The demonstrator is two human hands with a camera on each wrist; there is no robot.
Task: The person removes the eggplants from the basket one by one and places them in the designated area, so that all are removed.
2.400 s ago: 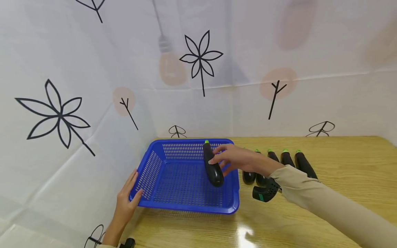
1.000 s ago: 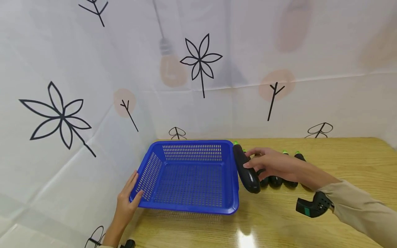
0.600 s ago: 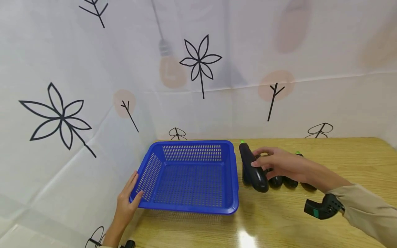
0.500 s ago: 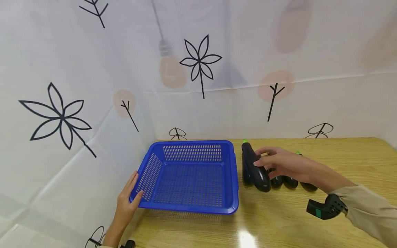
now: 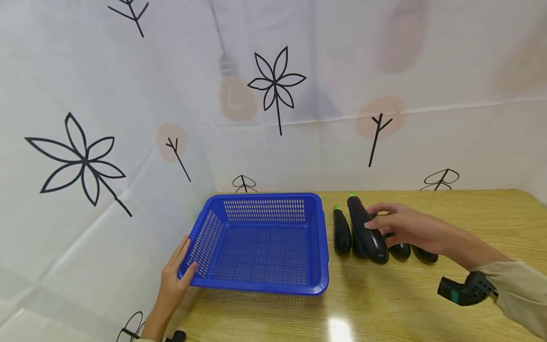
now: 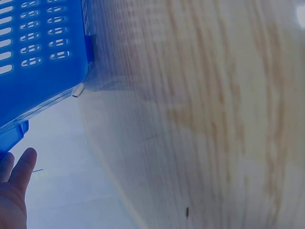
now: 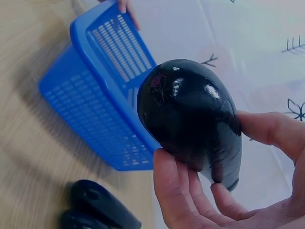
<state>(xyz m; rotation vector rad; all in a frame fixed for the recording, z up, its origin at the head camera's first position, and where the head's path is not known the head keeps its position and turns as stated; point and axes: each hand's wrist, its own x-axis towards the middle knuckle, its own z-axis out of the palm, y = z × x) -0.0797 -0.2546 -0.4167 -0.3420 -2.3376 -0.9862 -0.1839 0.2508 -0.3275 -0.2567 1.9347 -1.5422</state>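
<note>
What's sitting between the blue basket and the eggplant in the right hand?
In the head view, one other eggplant lies on the table between the blue basket and the held eggplant, apart from the basket.

The blue basket (image 5: 260, 247) stands empty, so its inside is free from above; only its walls block a low path. Just right of it, the eggplants (image 5: 342, 232) lie in a close row, leaving narrow gaps. The counter (image 5: 427, 308) in front of them is open. The curtain (image 5: 128, 118) closes the far and left sides.
</note>
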